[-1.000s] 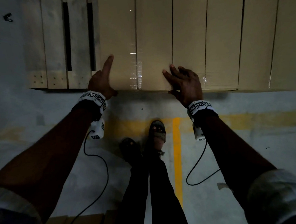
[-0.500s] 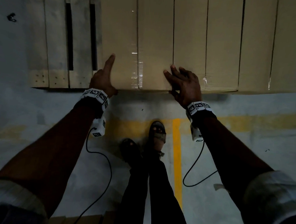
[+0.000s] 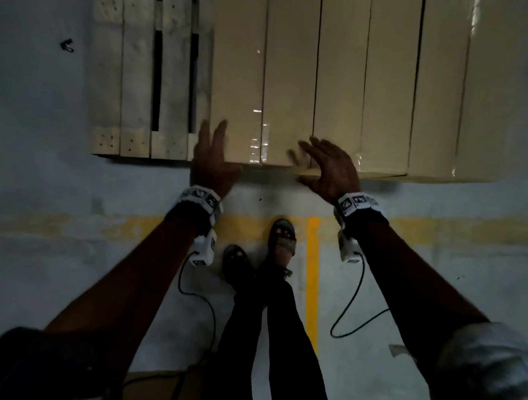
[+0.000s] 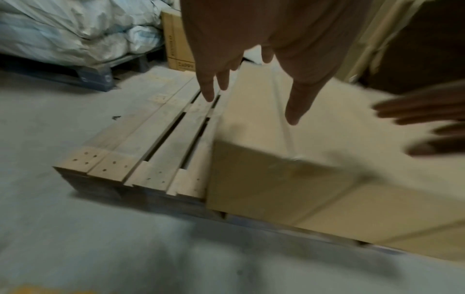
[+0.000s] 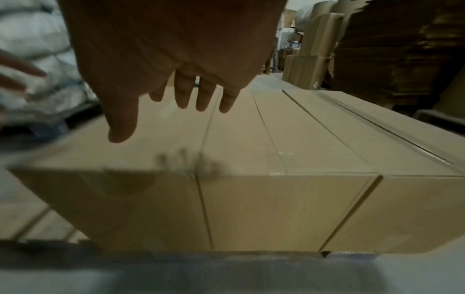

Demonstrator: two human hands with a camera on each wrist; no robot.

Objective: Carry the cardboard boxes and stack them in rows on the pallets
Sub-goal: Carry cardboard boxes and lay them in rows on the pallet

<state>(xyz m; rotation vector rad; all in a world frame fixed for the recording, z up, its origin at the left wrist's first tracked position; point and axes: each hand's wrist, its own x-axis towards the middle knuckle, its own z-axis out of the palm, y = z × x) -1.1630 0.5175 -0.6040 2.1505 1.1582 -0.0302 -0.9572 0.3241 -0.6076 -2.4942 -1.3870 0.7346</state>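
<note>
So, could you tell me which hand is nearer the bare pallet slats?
Left. The left hand hovers at the box edge beside the slats; the right hand is farther along the boxes.

Tan cardboard boxes (image 3: pixel 341 81) — side by side, flat on wooden pallet (image 3: pixel 138 68).

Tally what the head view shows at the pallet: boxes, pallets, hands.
cardboard boxes: 3, side by side, each with a taped middle seam
wooden pallet: 1
hands: 2, left hand and right hand, both open and holding nothing
Total: 6
</note>
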